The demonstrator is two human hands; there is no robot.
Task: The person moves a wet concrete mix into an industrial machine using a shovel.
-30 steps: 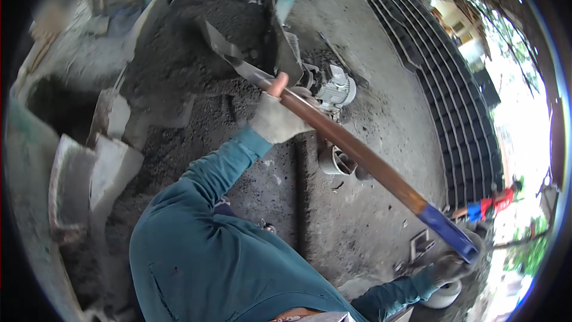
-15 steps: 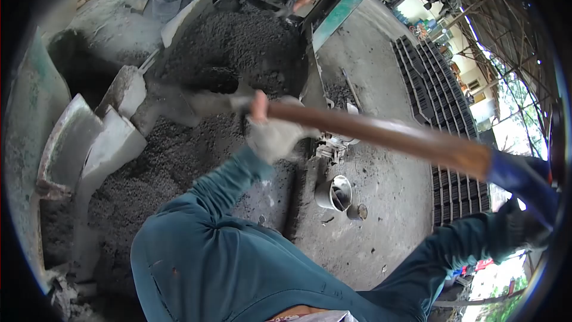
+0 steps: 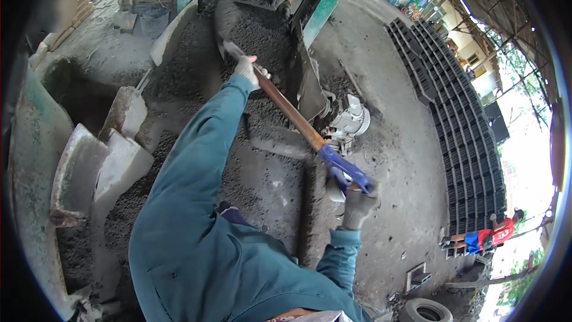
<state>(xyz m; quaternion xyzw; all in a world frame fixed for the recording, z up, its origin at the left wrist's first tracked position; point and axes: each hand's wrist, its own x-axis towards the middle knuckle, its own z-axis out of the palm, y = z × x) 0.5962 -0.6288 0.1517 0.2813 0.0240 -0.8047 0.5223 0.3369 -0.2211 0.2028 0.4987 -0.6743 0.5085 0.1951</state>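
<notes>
Your shovel (image 3: 292,110) now reaches far over the dark grit (image 3: 262,30).
In the head view, its blue handle (image 3: 342,162) has swung down from up close, and your left arm (image 3: 196,125) is straighter, so the blurry blade (image 3: 226,21) is out at the far part. Your left hand (image 3: 250,70) grips the shaft (image 3: 277,93); your right hand (image 3: 360,203) grips the blue handle. A metal wall (image 3: 311,86) and motor (image 3: 351,117) sit close on the right; past them, the floor (image 3: 411,173) gives you room.
</notes>
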